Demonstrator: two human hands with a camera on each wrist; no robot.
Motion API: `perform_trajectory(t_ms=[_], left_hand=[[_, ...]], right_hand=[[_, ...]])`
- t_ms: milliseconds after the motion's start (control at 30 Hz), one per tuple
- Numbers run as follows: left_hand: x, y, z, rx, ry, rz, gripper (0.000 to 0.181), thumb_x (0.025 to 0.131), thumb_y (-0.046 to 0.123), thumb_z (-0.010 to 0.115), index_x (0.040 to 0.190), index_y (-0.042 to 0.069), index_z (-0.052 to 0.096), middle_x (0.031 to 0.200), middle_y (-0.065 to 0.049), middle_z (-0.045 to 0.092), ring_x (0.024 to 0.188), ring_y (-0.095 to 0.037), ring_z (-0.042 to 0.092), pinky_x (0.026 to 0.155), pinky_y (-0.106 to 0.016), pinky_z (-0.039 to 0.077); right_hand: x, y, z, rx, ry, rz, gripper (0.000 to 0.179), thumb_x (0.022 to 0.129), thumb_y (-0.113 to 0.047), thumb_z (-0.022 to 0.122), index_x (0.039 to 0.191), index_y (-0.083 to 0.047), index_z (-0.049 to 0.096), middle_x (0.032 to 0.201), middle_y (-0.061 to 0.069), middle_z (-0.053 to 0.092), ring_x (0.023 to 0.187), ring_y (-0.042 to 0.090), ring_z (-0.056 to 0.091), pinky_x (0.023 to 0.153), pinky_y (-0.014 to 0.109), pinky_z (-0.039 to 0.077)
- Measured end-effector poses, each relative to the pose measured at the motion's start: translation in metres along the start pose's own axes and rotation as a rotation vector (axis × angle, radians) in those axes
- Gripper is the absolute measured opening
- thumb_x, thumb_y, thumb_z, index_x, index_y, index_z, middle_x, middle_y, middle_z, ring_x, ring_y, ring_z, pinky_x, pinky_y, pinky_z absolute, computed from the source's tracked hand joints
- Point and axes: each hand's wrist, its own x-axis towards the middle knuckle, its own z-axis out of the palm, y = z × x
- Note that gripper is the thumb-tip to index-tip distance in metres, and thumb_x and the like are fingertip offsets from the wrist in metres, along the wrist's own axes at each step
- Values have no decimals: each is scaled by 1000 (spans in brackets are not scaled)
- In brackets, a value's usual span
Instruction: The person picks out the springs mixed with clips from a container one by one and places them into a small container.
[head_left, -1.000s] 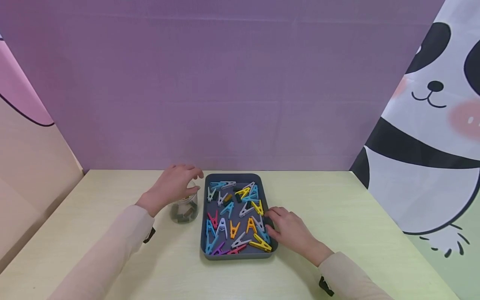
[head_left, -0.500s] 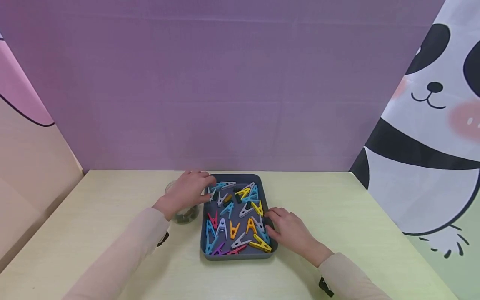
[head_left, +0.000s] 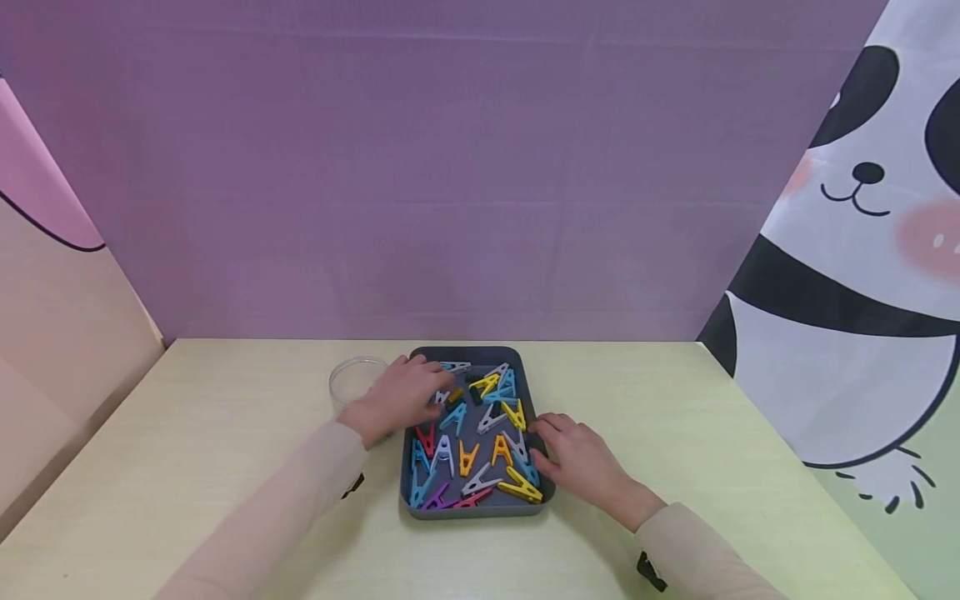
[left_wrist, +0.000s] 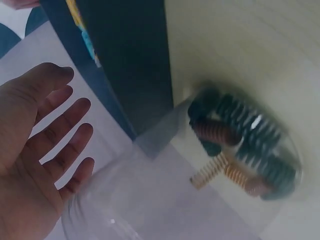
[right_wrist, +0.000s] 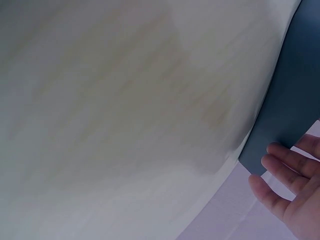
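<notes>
A dark grey tray (head_left: 480,514) holds several plastic clothespins in blue, grey, yellow, orange, red and purple. Among them lie a few small springs, one of them yellow-brown (head_left: 454,398). My left hand (head_left: 401,396) hovers over the tray's upper left part, fingers spread and nothing in them. Beside and partly behind that hand stands a clear jar (head_left: 352,375). In the left wrist view, dark green, brown and tan coil springs (left_wrist: 260,130) lie at its bottom. My right hand (head_left: 577,458) rests at the tray's right side, its fingertips (right_wrist: 275,150) touching the outer wall.
Everything stands on a pale wooden table (head_left: 262,517). A purple cloth (head_left: 450,167) hangs along the table's back edge, and a panda picture (head_left: 862,333) covers the right side.
My left hand has moved right and slightly down, from above the jar to over the tray's upper left part. The right hand and the tray have stayed in place.
</notes>
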Motion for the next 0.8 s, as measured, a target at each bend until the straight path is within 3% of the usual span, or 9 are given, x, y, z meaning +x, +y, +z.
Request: perform_trajectory(t_ms=[400, 800], left_hand=[[14, 8, 21, 5, -28, -27, 21, 82, 25, 66, 103, 20, 63, 102, 4, 63, 86, -19, 50, 79, -37, 39], [21, 9, 35, 22, -33, -61, 28, 82, 23, 66, 110, 23, 63, 105, 4, 64, 91, -20, 55, 81, -38, 42]], right_hand=[[1, 0, -1, 9, -45, 36, 29, 81, -26, 65, 105, -9, 62, 108, 5, 61, 97, 20, 59, 80, 36, 51], [0, -2, -3, 20, -32, 30, 29, 80, -24, 66, 104, -8, 63, 107, 6, 62, 96, 20, 60, 80, 35, 51]])
